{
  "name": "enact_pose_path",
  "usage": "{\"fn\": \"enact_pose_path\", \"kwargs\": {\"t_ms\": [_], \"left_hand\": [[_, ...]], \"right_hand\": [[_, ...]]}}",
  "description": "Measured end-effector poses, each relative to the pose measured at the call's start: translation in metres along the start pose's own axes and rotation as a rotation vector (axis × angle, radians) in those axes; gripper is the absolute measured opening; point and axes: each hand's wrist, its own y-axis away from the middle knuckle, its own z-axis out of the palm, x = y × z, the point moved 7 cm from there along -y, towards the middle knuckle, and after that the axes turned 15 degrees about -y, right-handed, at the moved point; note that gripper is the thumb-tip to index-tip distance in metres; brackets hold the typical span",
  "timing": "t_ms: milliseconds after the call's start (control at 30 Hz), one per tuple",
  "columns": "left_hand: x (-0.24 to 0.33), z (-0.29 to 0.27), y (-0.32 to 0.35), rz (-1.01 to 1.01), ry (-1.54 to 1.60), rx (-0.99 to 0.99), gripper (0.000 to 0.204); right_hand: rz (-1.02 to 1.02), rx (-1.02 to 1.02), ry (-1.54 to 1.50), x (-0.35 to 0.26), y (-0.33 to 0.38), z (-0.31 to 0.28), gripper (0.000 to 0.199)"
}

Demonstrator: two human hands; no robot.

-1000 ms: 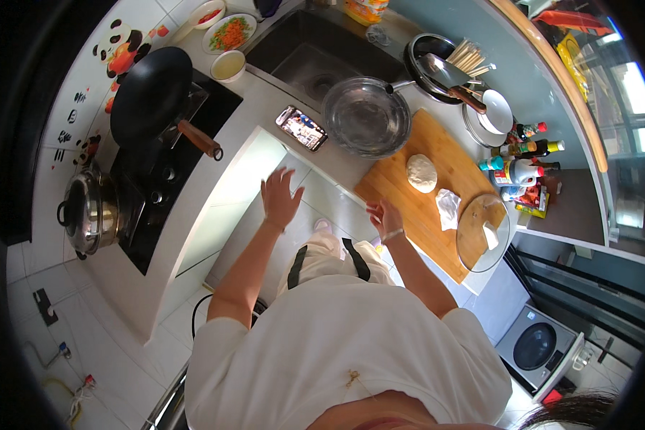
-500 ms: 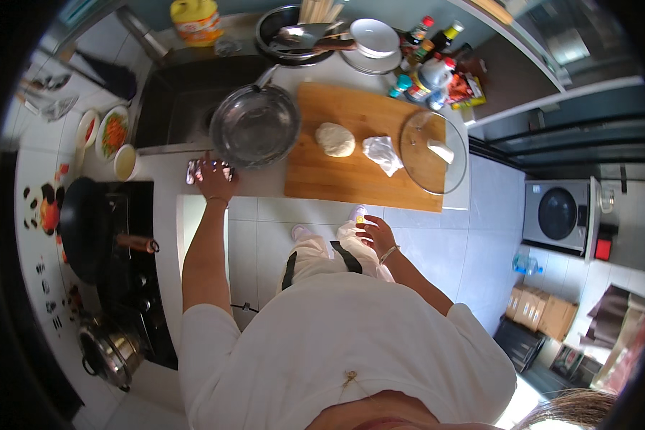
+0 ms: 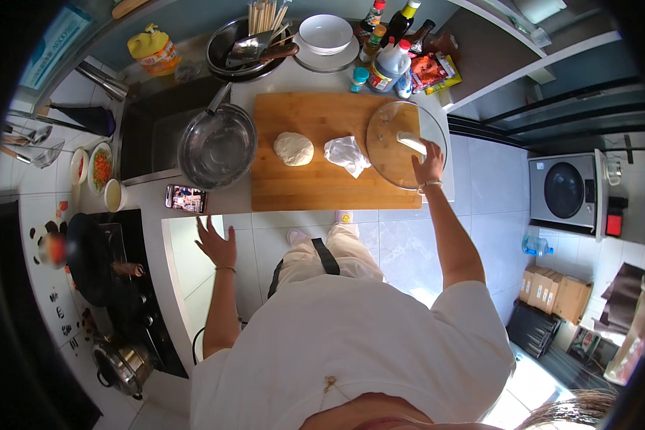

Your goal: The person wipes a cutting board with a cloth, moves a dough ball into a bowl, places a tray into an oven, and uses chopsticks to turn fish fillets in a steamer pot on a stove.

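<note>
My right hand (image 3: 428, 162) lies on a round glass lid (image 3: 388, 136) at the right end of a wooden cutting board (image 3: 315, 183), fingertips at the lid's white handle; whether it grips the handle is unclear. A ball of dough (image 3: 294, 148) and a crumpled white wrap (image 3: 347, 155) rest on the board to the left of the lid. My left hand (image 3: 218, 247) hovers open, fingers spread, near the counter's front edge, just below a phone (image 3: 186, 198). A steel bowl (image 3: 217, 147) sits left of the board.
A dark sink (image 3: 147, 136) lies behind the steel bowl. Sauce bottles (image 3: 388, 61), a white bowl (image 3: 326, 32) and a dark pan with utensils (image 3: 240, 50) line the back. A black wok (image 3: 86, 251) and a steel pot (image 3: 122, 365) stand on the stove at left.
My head turned toward the board. My right hand went from near my body out onto the glass lid. My left hand drew back from the phone toward the counter's edge.
</note>
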Motion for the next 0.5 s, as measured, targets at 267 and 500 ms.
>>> {"fn": "enact_pose_path", "kwargs": {"t_ms": [267, 500], "left_hand": [[0.08, -0.003, 0.068, -0.123, 0.223, -0.155, 0.063], [0.127, -0.005, 0.08, -0.171, 0.316, -0.172, 0.059]], "right_hand": [[-0.017, -0.367, 0.011, 0.054, -0.041, 0.033, 0.031], [0.044, -0.232, -0.435, 0.039, -0.047, -0.086, 0.021]]}}
